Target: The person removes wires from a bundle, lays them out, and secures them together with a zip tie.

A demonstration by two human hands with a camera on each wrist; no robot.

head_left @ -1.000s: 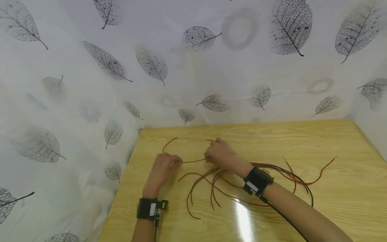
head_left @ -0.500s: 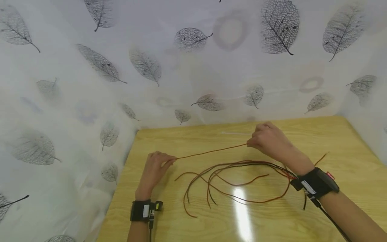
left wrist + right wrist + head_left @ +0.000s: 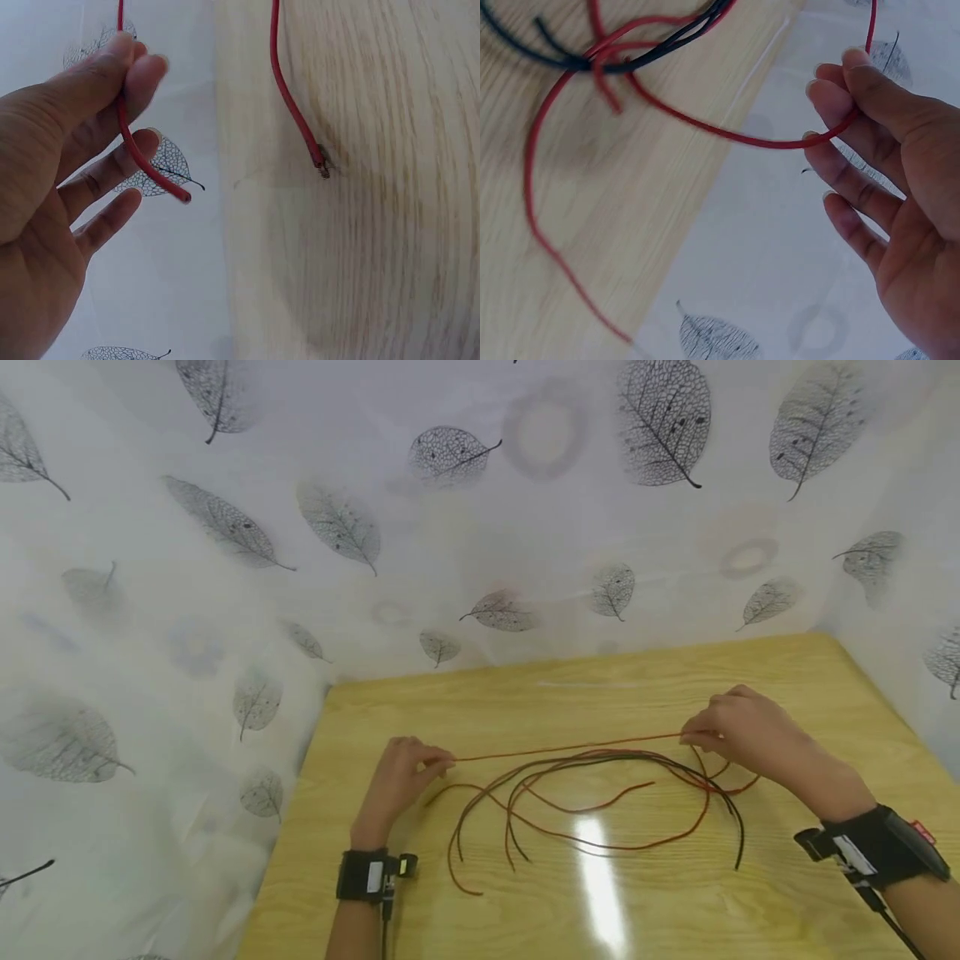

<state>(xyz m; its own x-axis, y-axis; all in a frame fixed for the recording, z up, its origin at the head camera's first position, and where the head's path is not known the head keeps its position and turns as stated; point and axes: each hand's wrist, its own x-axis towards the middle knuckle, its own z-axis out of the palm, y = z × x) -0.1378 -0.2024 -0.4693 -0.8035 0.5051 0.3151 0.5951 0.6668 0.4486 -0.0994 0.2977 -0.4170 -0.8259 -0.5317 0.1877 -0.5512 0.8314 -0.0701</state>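
A thin red wire [image 3: 562,747] runs nearly straight between the two hands, above the tabletop. My left hand [image 3: 401,781] pinches it between thumb and forefinger. In the left wrist view a short bent tail of the wire [image 3: 161,178] hangs below those fingertips. Farther along, my right hand [image 3: 765,743] pinches the same wire with thumb and fingers. The right wrist view shows the rest of the wire [image 3: 757,142] curving away from that hand toward the table. Just nearer than the stretched wire lies a loose bunch of red wires [image 3: 622,847] and black wires [image 3: 741,839].
In the left wrist view, a red wire end [image 3: 319,154] with bare copper strands lies on the wood-grain table [image 3: 337,877]. A pale leaf-printed covering [image 3: 375,427] hangs behind and at both sides. Each wrist wears a black band with a camera and cable.
My right hand has moved far to the right, away from the left hand, and the wire between them has grown from a short piece to a long taut stretch. The left hand keeps its pinch.
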